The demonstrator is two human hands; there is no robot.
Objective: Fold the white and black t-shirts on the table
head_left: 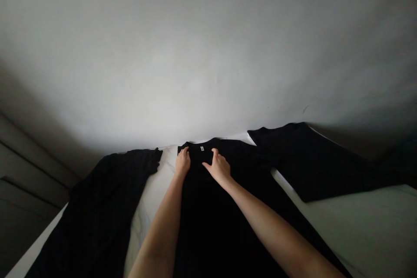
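Left hand (182,163) and right hand (219,168) rest on black T-shirt (208,208) at collar, fingers loosely spread, gripping nothing. Black garment (312,163) lies right; black sleeve (100,213) left.

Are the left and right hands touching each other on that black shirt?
Apart: the head view shows the left hand and right hand on the black shirt, with dark cloth plainly visible between them.

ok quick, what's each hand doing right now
Left hand: fingers at the collar of the black T-shirt; can't tell if gripping.
Right hand: open, resting on the shirt.
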